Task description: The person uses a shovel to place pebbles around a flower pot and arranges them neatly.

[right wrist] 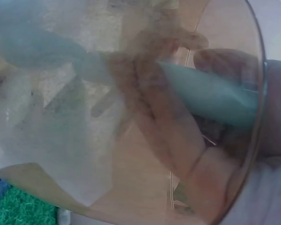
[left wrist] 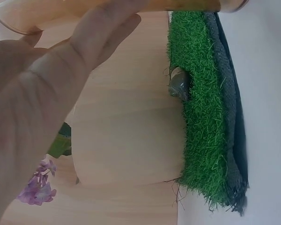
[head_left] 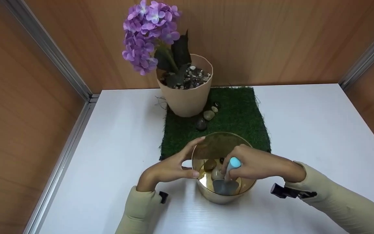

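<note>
A see-through amber bowl stands at the front edge of the turf mat. My left hand holds its left side, thumb at the near rim and fingers reaching along the outer wall. My right hand reaches over the right rim and grips a small trowel by its light blue handle. The trowel's grey blade is down inside the bowl, beside a brown stone and a pale stone. Through the bowl wall, the right wrist view shows fingers around the handle, blurred.
Behind the bowl, a beige pot with purple flowers and gravel stands on the green turf mat. Several loose stones lie by its base. Wooden panels enclose the white table at the back and sides.
</note>
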A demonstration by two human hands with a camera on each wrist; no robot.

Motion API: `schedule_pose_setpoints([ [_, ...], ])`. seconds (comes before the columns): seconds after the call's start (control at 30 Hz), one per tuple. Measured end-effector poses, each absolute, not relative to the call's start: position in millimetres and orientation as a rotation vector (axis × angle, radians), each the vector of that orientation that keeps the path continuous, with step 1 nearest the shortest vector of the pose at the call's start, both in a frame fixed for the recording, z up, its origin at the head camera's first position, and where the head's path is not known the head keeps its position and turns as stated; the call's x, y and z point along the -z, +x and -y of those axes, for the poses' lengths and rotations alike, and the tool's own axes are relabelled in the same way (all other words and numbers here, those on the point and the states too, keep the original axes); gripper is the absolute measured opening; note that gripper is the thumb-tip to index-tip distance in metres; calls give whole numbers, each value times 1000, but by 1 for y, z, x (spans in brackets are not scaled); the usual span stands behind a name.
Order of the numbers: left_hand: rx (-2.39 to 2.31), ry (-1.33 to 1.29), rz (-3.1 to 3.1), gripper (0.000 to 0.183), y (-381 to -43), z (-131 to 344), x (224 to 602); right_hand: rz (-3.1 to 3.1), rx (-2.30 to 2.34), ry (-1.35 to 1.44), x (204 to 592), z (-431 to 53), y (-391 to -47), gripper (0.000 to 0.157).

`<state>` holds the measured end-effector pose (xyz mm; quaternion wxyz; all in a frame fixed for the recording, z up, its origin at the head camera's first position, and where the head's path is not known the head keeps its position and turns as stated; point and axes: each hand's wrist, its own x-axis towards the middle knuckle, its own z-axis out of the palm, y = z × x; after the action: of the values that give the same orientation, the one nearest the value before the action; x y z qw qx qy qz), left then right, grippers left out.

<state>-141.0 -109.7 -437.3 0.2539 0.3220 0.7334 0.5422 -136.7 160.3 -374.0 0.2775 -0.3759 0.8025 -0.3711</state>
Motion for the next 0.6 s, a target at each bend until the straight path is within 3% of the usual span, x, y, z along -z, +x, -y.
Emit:
schedule_pose_setpoints([
  [0.3,-1477,923,-1984,95,-133,109,411,-2106,1115,-943,373,-162,-138,23],
  [0.6,-1481,895,-1998,91,-140,110,435,-2006,1289,-839,372,-163,-142,20],
])
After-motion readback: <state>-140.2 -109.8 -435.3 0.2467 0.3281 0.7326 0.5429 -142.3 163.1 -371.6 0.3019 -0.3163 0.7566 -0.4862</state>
